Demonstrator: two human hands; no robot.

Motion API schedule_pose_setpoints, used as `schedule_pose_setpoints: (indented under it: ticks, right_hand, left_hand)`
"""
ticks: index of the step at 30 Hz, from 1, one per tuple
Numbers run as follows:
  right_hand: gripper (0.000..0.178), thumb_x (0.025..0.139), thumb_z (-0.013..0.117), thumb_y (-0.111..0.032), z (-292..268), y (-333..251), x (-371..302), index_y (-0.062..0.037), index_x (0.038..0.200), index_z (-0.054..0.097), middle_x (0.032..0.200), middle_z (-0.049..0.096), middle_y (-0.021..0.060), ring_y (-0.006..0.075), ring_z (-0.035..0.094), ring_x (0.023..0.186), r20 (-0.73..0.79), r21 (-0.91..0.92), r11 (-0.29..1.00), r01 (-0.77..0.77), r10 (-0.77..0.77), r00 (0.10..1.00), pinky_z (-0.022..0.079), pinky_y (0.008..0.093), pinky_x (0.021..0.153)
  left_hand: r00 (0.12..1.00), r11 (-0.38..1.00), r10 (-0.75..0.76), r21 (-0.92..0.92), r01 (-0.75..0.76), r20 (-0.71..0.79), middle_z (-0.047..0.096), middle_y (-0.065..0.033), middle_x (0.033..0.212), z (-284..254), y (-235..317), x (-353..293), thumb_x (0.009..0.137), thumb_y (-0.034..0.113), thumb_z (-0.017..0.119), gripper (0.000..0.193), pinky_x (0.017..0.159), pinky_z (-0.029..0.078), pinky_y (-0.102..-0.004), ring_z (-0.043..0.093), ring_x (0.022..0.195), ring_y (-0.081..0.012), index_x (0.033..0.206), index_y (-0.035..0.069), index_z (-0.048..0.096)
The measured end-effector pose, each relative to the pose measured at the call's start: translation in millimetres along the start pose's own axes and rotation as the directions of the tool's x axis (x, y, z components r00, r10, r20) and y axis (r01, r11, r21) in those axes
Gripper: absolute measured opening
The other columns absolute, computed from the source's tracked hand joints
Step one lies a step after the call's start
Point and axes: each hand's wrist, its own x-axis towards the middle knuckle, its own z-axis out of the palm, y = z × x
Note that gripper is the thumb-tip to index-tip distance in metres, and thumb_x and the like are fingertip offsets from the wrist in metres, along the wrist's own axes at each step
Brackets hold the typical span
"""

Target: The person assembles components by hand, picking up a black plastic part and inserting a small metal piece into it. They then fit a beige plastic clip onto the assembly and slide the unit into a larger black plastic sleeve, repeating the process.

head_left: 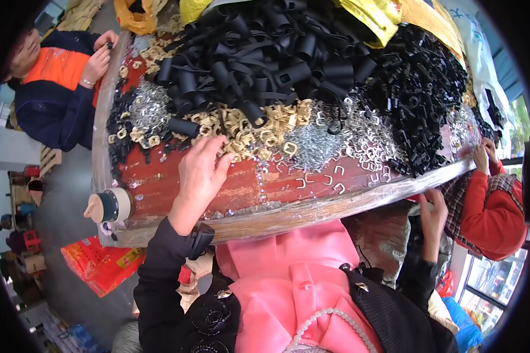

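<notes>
My left hand (200, 173) reaches over the table's near edge, its thumb and fingers apart. The fingertips are at the near-left side of a heap of beige plastic buckle-like pieces (271, 132), and I cannot tell whether they touch any. Beyond lies a black plastic cylinder (184, 127). My right hand (433, 217) is off the table's near edge at the right, above a shiny greyish bag (378, 235). Its fingers are parted and slightly bent, with nothing visible in them. Metal U-shaped rings (362, 141) and small silver parts (313, 148) lie between the hands, farther in.
A big pile of black cylinders and straps (241, 59) covers the table's far middle; small black parts (418, 94) fill the right. A lidded cup (111, 206) stands at the near-left corner. Co-workers sit at the left (59, 88) and right (492, 206). The wooden rim (277, 220) edges the table.
</notes>
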Motion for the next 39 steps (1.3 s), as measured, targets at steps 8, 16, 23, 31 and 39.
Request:
schedule_pose_setpoints:
  ticks: [8, 16, 23, 31, 39]
  right_hand:
    - [0.023, 0.07, 0.062, -0.011, 54.1, -103.2, 66.1, -0.0017, 0.09, 0.056, 0.086, 0.055, 0.0124, 0.0296, 0.051, 0.083, 0.047, 0.122, 0.873, 0.473, -0.481, 0.875, 0.039, 0.0356, 0.074]
    - [0.035, 0.073, 0.059, -0.019, 78.6, -64.5, 142.7, -0.004, 0.102, 0.049, 0.086, 0.054, 0.0112, 0.0304, 0.053, 0.08, -0.096, -0.108, 0.925, 0.363, -0.373, 0.923, 0.042, 0.0369, 0.067]
    - [0.046, 0.068, 0.064, -0.025, 94.5, -74.0, 160.3, -0.0044, 0.105, 0.047, 0.083, 0.055, 0.0123, 0.0304, 0.056, 0.066, 0.059, 0.005, 0.962, 0.274, -0.273, 0.96, 0.044, 0.0379, 0.057]
    - [0.038, 0.067, 0.064, -0.018, 72.8, -116.8, 88.8, -0.0035, 0.1, 0.049, 0.082, 0.055, 0.0127, 0.03, 0.055, 0.073, -0.054, 0.543, 0.675, 0.499, -0.565, 0.823, 0.045, 0.036, 0.063]
    - [0.029, 0.071, 0.061, -0.008, 73.1, -99.9, 63.5, -0.0013, 0.097, 0.052, 0.082, 0.054, 0.0133, 0.0293, 0.054, 0.073, 0.188, 0.578, 0.713, 0.397, -0.59, 0.785, 0.045, 0.0333, 0.063]
  left_hand:
    - [0.943, 0.977, 0.183, 0.158, -0.143, -0.277, 0.054, -0.0122, 0.092, 17.8, -8.6, 60.5, 0.071, 0.011, 0.061, 0.027, 0.068, 0.046, -0.0356, 0.054, 0.084, -0.0295, 0.096, 0.002, 0.055]
    - [0.986, 0.988, 0.122, 0.109, -0.11, -0.111, 0.055, -0.009, 0.079, 21.7, -26.6, 66.2, 0.076, 0.008, 0.057, 0.022, 0.054, 0.044, -0.0258, 0.054, 0.056, -0.0163, 0.097, -0.001, 0.055]
    - [0.984, 0.848, 0.011, -0.523, 0.084, 0.176, 0.057, -0.0048, 0.081, 43.4, 65.9, 64.7, 0.078, 0.01, 0.058, 0.024, 0.052, 0.043, -0.0204, 0.054, 0.062, -0.0091, 0.1, 0.0, 0.055]
    - [0.589, 0.003, 0.13, -0.594, 0.804, 0.798, 0.059, -0.005, 0.086, 107.1, 125.1, 66.0, 0.083, 0.015, 0.054, 0.027, 0.052, 0.046, -0.0187, 0.058, 0.066, -0.0116, 0.105, 0.001, 0.05]
    - [0.714, 0.209, -0.075, -0.689, 0.694, 0.696, 0.055, 0.0002, 0.075, 84.2, 86.3, 38.4, 0.08, 0.01, 0.057, 0.019, 0.051, 0.044, -0.0173, 0.054, 0.061, -0.0066, 0.098, 0.004, 0.051]
